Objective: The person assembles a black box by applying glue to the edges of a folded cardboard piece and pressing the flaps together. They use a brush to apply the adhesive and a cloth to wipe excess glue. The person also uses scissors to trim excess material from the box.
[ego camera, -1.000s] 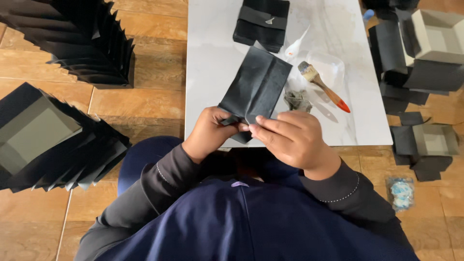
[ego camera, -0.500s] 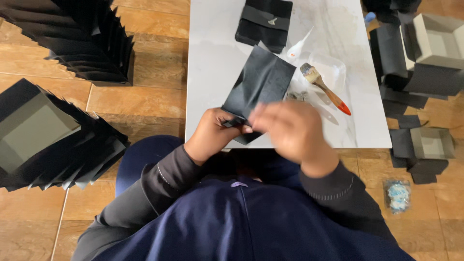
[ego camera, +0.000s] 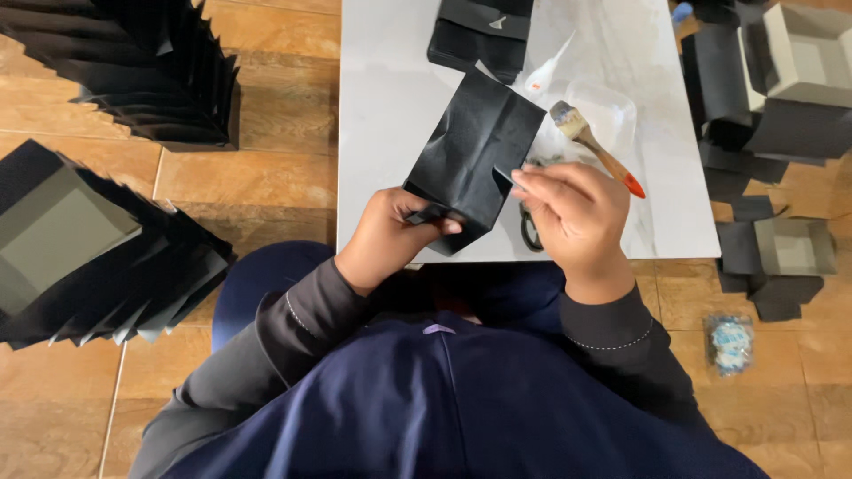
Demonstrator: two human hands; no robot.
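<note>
Hands working black folded paper sheet [ego camera: 475,160] above white surface [ego camera: 390,106]: left hand [ego camera: 390,239] pinching its six-o'clock corner, right hand [ego camera: 577,213], now shifted toward three o'clock, pinching the side fold. Paintbrush [ego camera: 593,146] untouched.

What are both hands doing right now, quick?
Left hand: closed, pinching the lower edge of the black paper.
Right hand: fingers on the paper's right edge; a firm grip cannot be told.

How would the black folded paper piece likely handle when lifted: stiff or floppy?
Probably light and fairly stiff: the black paper piece holds its creased shape, gripped only at its lower edge by the left hand and right hand. It likely dents easily.
</note>
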